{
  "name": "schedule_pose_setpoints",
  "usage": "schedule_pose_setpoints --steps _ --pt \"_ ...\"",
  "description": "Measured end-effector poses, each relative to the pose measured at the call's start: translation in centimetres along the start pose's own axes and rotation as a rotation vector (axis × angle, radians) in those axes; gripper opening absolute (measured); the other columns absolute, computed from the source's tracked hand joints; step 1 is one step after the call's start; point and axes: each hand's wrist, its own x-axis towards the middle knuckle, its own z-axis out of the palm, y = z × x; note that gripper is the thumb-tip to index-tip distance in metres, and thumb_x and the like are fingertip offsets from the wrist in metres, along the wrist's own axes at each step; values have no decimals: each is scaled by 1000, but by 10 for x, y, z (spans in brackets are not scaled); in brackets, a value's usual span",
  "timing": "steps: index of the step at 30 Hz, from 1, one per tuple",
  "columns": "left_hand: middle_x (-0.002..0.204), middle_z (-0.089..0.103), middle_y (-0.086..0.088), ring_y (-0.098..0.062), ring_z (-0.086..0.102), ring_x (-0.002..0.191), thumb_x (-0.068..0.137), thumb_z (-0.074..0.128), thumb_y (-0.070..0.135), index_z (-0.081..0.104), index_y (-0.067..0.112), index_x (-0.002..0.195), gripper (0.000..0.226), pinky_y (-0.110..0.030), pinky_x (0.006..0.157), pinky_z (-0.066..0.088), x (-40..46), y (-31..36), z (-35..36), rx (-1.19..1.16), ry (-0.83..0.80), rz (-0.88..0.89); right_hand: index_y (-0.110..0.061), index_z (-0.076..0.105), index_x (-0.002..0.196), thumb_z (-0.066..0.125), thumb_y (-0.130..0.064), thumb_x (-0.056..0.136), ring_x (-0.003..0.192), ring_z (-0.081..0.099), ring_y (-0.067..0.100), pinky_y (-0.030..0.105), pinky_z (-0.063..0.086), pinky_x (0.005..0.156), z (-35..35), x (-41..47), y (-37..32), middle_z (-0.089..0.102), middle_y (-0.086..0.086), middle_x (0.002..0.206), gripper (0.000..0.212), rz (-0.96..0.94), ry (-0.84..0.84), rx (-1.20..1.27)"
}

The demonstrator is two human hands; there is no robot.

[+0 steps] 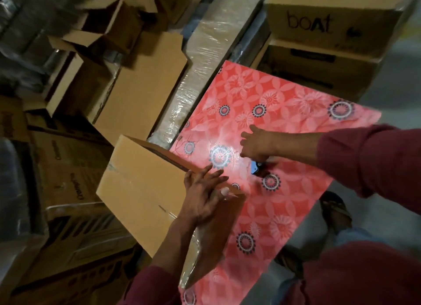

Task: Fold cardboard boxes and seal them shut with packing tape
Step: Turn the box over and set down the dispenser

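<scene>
Head view: box [145, 190] at lower left of frame, overhanging the red worktop [284, 113] edge. Left hand [202, 197] lies flat on its right edge, fingers straight, gripping nothing. Right hand [257, 145], centre right, is blurred; a blue object [256, 168] sits beneath it, grip cannot be told. Risk: the box tips off the edge if left-hand pressure eases.

Dim indoor light overall, with a bright white glare patch on the glossy red tablecloth [284, 113] near the middle. Deep shadow along the left side and the corners. Motion blur on the right hand [258, 145]; soft focus and wide-angle bending toward the edges.
</scene>
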Motion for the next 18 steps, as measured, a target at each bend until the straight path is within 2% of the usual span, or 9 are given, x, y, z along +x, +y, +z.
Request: schedule_pose_setpoints --steps 2,4,5,6,7,9,12,15,18 --pt "132 71 8 0 48 141 105 39 58 76 26 122 52 -44 121 14 0 -1 4 -132 132 -56 -27 48 149 62 -26 91 140 39 31 52 40 110 16 -13 -17 54 5 144 60 -15 217 121" --pt "99 78 5 -7 68 108 109 45 42 78 20 102 40 -48 120 27 -1 -5 9 -85 238 -48 -18 43 155 63 -17 90 147 36 28 43 38 116 35 -27 -49 48 8 155 68 -63 379 427" --pt "78 71 5 -14 68 87 110 46 37 74 17 90 39 -50 116 33 1 -8 13 -37 270 -37 -13 39 157 63 -11 91 152 30 26 39 31 122 47 -33 -67 42 8 161 70 -38 437 613" --pt "66 60 5 -18 62 73 111 45 36 68 16 81 42 -49 114 36 4 -8 16 3 288 -34 -11 35 159 62 -6 92 156 23 22 37 24 125 58 -38 -85 35 7 165 73 6 511 757" --pt "61 56 5 -20 59 68 112 43 37 64 16 77 46 -45 115 36 7 -9 19 33 295 -38 -10 32 160 61 -1 92 156 17 17 37 20 127 66 -42 -102 29 4 167 75 58 587 863" --pt "62 59 4 -20 62 70 112 38 40 65 16 76 51 -38 117 31 11 -12 25 64 309 -35 -9 24 162 58 6 89 155 9 13 36 15 129 77 -39 -133 17 -2 166 81 132 710 969" --pt "62 60 4 -21 64 70 112 42 37 62 18 73 48 -43 115 35 10 -19 29 67 369 27 -13 15 162 59 8 82 158 11 15 33 17 129 84 -22 -173 13 -2 167 94 178 862 1093" --pt "66 66 -1 -25 66 72 111 38 40 68 17 77 51 -46 112 38 12 -21 30 114 363 36 -10 11 163 58 3 82 158 15 18 41 23 126 87 -6 -218 12 5 171 95 230 992 1224" --pt "77 74 -6 -28 71 82 109 34 42 74 17 89 52 -45 111 36 15 -19 32 193 335 11 3 0 161 55 -6 91 159 5 33 55 18 127 98 10 -256 -2 18 172 89 298 1182 1139"
